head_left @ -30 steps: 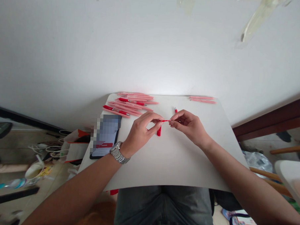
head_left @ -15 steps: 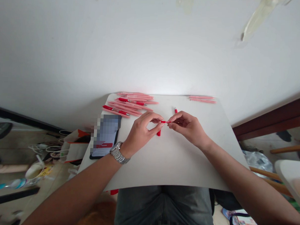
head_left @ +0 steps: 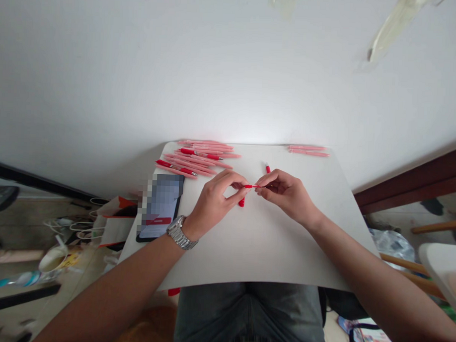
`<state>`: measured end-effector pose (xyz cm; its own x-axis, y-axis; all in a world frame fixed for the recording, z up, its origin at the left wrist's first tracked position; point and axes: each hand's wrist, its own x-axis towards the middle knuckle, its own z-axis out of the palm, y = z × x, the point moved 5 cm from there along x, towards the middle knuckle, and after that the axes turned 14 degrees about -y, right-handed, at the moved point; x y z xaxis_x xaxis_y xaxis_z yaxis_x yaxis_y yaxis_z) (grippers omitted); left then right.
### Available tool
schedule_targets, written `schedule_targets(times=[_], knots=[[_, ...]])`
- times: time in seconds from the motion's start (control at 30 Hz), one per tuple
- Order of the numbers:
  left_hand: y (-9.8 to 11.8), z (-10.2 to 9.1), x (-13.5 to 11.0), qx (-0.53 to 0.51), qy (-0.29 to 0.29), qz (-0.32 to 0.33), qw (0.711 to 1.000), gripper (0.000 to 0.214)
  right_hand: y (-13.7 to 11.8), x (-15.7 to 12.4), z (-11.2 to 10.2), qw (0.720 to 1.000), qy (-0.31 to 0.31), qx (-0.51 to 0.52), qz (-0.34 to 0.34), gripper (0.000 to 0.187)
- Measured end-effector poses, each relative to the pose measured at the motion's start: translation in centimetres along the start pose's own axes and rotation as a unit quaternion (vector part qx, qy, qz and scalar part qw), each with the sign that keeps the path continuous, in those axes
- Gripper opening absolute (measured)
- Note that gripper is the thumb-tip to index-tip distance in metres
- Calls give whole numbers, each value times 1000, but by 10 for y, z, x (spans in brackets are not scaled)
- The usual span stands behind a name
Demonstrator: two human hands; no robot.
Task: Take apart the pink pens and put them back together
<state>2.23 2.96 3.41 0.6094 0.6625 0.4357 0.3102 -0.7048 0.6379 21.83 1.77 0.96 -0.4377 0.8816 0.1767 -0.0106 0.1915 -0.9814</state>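
Above a white board (head_left: 262,243) on my lap, my left hand (head_left: 213,203) and my right hand (head_left: 287,194) meet fingertip to fingertip. Both pinch a thin red pen part (head_left: 252,185) that spans the gap between them. A red piece (head_left: 242,202) sticks out under my left fingers. Another red-tipped piece (head_left: 267,167) shows just above my right hand; whether that hand holds it I cannot tell. A silver watch (head_left: 180,232) is on my left wrist.
A pile of several red pens (head_left: 198,157) lies at the board's far left, a few more pens (head_left: 308,151) at the far right. A phone (head_left: 161,206) rests on the left edge. A white wall is behind; bags and clutter cover the floor at left.
Both hands have drifted slightly down toward me, and the fingertips have closed in a little on the thin red part. Nothing else has moved.
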Motion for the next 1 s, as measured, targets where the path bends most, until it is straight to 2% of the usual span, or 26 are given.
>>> schedule_targets(times=[0.73,1.0], knots=[[-3,0,-2,4,5,-5,1000,2,-4,0,0,999,11,-1,47,30],[-3,2,-1,-11,-23,-24,999,5,-3,-1,-2,999,5,-37,3,21]])
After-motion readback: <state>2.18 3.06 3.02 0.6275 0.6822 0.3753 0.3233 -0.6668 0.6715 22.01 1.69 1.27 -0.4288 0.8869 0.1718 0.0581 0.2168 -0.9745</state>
